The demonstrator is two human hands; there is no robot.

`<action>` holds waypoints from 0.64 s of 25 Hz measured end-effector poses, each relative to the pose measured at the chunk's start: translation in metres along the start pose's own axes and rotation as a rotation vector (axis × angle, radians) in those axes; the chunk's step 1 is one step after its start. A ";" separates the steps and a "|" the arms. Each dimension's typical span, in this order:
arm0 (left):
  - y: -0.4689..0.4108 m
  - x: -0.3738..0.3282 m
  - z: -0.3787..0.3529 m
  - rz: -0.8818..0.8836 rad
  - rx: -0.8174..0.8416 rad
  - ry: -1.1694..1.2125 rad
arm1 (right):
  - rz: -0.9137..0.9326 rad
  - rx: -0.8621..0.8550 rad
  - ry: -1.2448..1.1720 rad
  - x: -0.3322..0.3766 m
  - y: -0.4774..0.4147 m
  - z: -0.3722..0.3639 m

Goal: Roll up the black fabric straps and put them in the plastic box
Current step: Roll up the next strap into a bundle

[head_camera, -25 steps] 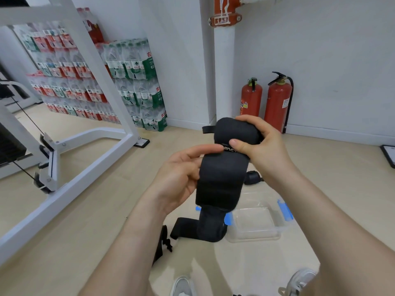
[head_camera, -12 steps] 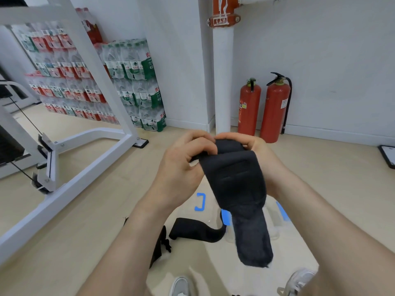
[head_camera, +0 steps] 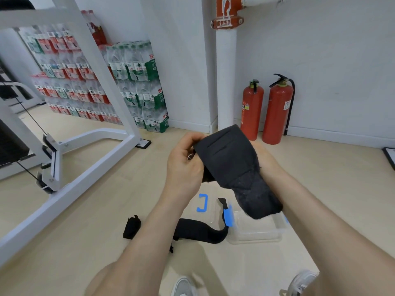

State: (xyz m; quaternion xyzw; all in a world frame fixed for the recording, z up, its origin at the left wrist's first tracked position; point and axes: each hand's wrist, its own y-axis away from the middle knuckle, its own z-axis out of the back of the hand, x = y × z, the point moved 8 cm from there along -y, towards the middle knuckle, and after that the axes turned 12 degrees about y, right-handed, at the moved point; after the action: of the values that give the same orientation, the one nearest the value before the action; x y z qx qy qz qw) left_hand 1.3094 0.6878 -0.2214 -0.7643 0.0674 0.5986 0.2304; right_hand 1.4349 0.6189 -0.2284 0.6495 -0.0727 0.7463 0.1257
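Observation:
A wide black fabric strap (head_camera: 234,167) is held up between both hands in front of me. My left hand (head_camera: 184,167) grips its rolled end with curled fingers. My right hand (head_camera: 264,159) holds the strap from behind and is mostly hidden by the cloth. The strap's loose tail (head_camera: 258,201) hangs down toward the right. On the floor below stands the clear plastic box (head_camera: 256,231) with blue clips. A second black strap (head_camera: 198,230) lies curved on the floor just left of the box. A small black piece (head_camera: 131,227) lies further left.
A loose blue clip (head_camera: 202,202) lies on the floor near the box. A white gym machine frame (head_camera: 85,159) stands at the left. Stacked packs of water bottles (head_camera: 136,82) and two red fire extinguishers (head_camera: 265,107) line the wall. My shoes (head_camera: 183,287) show at the bottom.
The strap's hanging tail has become shorter as the roll grew between my hands. My hands shifted slightly right, and the box below came back into view.

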 end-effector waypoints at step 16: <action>0.029 -0.044 -0.019 -0.914 0.107 -0.771 | -0.240 0.144 -0.287 -0.017 0.002 -0.004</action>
State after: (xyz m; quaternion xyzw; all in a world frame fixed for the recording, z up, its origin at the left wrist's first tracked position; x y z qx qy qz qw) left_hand 1.3032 0.6461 -0.1843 -0.4309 -0.3265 0.6688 0.5104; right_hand 1.4324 0.6166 -0.2461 0.7607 0.0415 0.6289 0.1552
